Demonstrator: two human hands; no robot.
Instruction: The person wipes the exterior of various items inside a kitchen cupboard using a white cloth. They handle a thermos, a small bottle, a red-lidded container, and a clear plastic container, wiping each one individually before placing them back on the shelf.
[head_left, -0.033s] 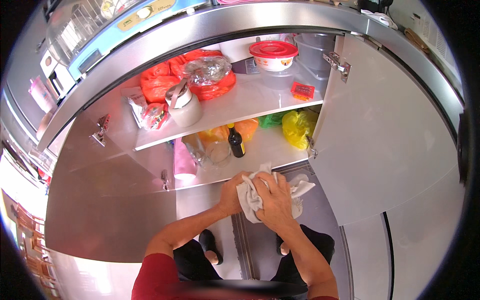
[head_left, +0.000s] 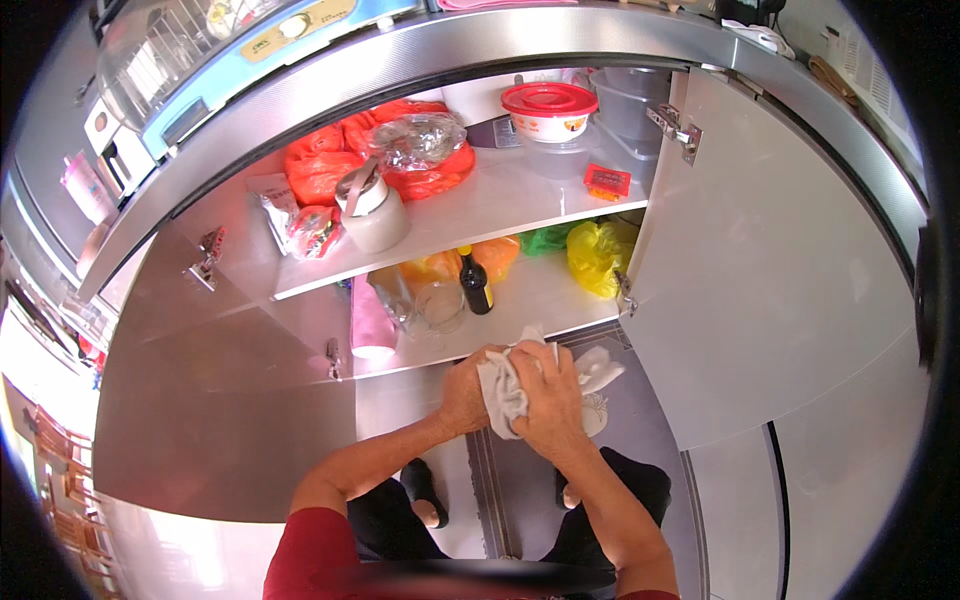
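Observation:
A crumpled whitish cloth (head_left: pixel 502 396) is bunched between my two hands, in front of the open cabinet and above the floor. My left hand (head_left: pixel 466 392) is closed on its left side. My right hand (head_left: pixel 548 395) grips it from above, fingers curled over the folds. One loose end of the cloth sticks out to the right, past my right hand. Just beyond my hands, on the lower shelf, stand a dark bottle with a yellow cap (head_left: pixel 474 283), a clear glass container (head_left: pixel 440 306) and a pink cylindrical thing (head_left: pixel 373 322).
The cabinet doors stand open, left (head_left: pixel 230 420) and right (head_left: pixel 790 270). The upper shelf (head_left: pixel 480 212) holds red bags (head_left: pixel 322 165), a beige lidded pot (head_left: pixel 375 220), a red-lidded tub (head_left: pixel 548 112) and clear containers. Yellow (head_left: pixel 598 260) and orange bags sit below. The metallic countertop edge (head_left: pixel 480 38) arches overhead.
My hands still grip the cloth in nearly the same place. Its folds and loose right end have shifted slightly, and the whole view has moved a little.

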